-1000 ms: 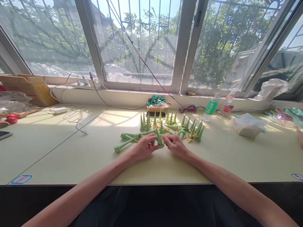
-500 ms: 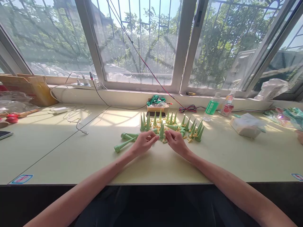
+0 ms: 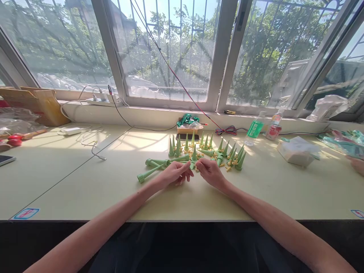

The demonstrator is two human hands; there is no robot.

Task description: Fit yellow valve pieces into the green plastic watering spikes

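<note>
Side by side over the table's middle, my two hands nearly meet. My left hand (image 3: 178, 173) is closed in a pinch, thumb against index finger, the other fingers curled loosely below. Its pinch hides whatever it may hold. My right hand (image 3: 209, 171) is curled closed, fingertips pointing left; its contents are hidden too. In the gap between them a small green piece (image 3: 192, 165) shows, just below an upright green cone-shaped spike (image 3: 194, 154). Long green spikes with ribbed caps (image 3: 141, 178) lie left of my left hand. Several spikes with small yellow fittings (image 3: 228, 168) stand right of my right hand.
Behind the spikes are a dark phone (image 3: 187, 137) and a small box of green stuff (image 3: 189, 122). Bottles (image 3: 255, 129) and a tissue box (image 3: 297, 153) stand to the right. A white cable (image 3: 95, 151) lies left. Part of another person's hand (image 3: 356, 165) shows far right.
My left hand has turned and its lower fingers have loosened downward. My right hand has shifted slightly left, staying curled. The view has moved a little.
</note>
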